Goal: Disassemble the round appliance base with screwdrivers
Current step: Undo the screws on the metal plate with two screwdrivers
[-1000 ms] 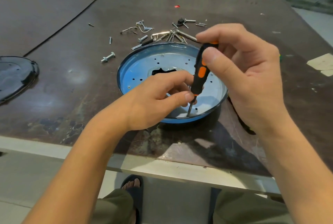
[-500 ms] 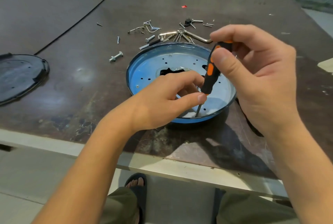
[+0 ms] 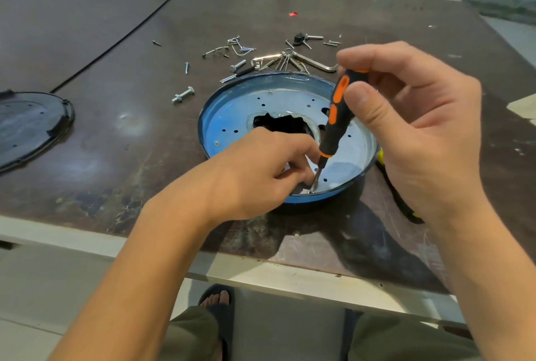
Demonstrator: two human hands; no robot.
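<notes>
1. Round appliance base (image 3: 232,116): a shallow blue dish with a dark rim, lying open side up on the dark table (image 3: 121,140), near the table's near edge. A jagged dark opening sits at its centre, ringed by small holes.
2. Right hand (image 3: 417,134): closed round the upper handle of the black-and-orange screwdriver (image 3: 332,125), thumb pressed against the side, forefinger curled over the top. The tool stands nearly upright, tilted slightly; its metal tip meets the dish floor close to the near rim.
3. Left hand (image 3: 255,175): resting inside the near part of the dish, fingers loosely curled, fingertips gathered just beside the screwdriver's shaft. Whether they pinch a screw or only steady the tip cannot be told.
4. Loose screws and bolts (image 3: 240,51): scattered on the table just beyond the dish's far rim, with a set of hex keys (image 3: 293,60) among them; one bolt (image 3: 182,95) lies apart, to the left.
5. Dark round cover (image 3: 26,125): lying flat at the left edge, well apart from the dish.
6. A black-and-yellow object (image 3: 397,201), partly hidden behind the right hand, lies right of the dish.
</notes>
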